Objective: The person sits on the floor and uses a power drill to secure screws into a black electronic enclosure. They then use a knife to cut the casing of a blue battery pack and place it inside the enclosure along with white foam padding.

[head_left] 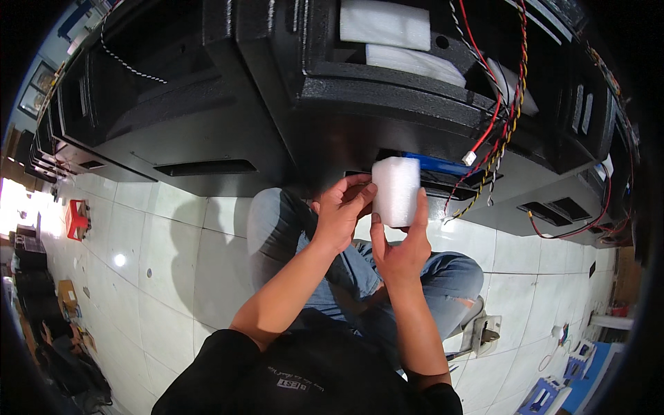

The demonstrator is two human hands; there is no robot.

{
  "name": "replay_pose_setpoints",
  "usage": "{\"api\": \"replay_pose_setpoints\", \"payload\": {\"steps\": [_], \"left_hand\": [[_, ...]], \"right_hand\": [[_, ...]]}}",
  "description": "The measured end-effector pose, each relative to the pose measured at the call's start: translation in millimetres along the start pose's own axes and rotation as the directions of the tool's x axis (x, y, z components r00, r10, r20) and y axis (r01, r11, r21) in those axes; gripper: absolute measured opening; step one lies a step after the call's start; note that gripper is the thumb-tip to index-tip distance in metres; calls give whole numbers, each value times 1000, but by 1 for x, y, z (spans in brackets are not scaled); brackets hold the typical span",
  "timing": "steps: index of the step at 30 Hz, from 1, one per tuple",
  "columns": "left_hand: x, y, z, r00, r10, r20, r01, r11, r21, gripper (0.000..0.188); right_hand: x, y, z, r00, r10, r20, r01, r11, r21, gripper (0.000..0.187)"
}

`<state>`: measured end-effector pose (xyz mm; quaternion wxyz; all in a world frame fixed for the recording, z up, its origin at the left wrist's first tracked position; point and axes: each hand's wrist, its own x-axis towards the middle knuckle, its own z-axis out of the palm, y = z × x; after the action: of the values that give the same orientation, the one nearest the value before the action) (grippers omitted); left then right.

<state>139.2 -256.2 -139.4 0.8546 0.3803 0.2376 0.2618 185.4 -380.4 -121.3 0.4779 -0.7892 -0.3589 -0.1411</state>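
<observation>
A white foam block (396, 194) stands upright between my two hands, in front of a black metal cabinet (321, 135). The fingers of my left hand (337, 220) are bent and pinch the block's left edge. My right hand (403, 256) grips its lower end, thumb at the lower left and fingers along the right side. Just behind the block, a flat blue piece (443, 164) shows in a slot of the cabinet; the block partly covers both. More white foam pieces (385, 25) lie in the cabinet's upper recess.
Red, black, white and yellow twisted wires (510, 114) hang down to the right of my hands, one ending in a white connector (469, 158). More black cabinets (183, 131) stand at the left. A metal bracket (487, 335) lies by my right knee. Blue-and-white step stools (543, 398) stand lower right.
</observation>
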Motion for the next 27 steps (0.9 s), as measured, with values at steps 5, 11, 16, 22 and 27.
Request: {"api": "replay_pose_setpoints", "payload": {"steps": [5,11,16,22,27], "left_hand": [[-6,6,2,996,-76,-41,74,997,-39,35],[-5,-2,2,994,-97,41,100,991,-88,34],[-4,-3,1,995,-99,4,99,992,-75,32],[-18,6,1,989,122,85,-135,977,163,40],[-27,2,-15,951,88,296,-126,986,112,49]], "right_hand": [[27,-18,-12,978,-139,158,160,978,-130,80],[42,-20,-21,976,-103,193,124,987,-101,78],[39,-19,-14,979,-128,161,146,984,-105,81],[11,-13,-20,997,-71,-33,69,997,-35,73],[5,-20,-29,999,-38,-17,39,996,81,61]]}}
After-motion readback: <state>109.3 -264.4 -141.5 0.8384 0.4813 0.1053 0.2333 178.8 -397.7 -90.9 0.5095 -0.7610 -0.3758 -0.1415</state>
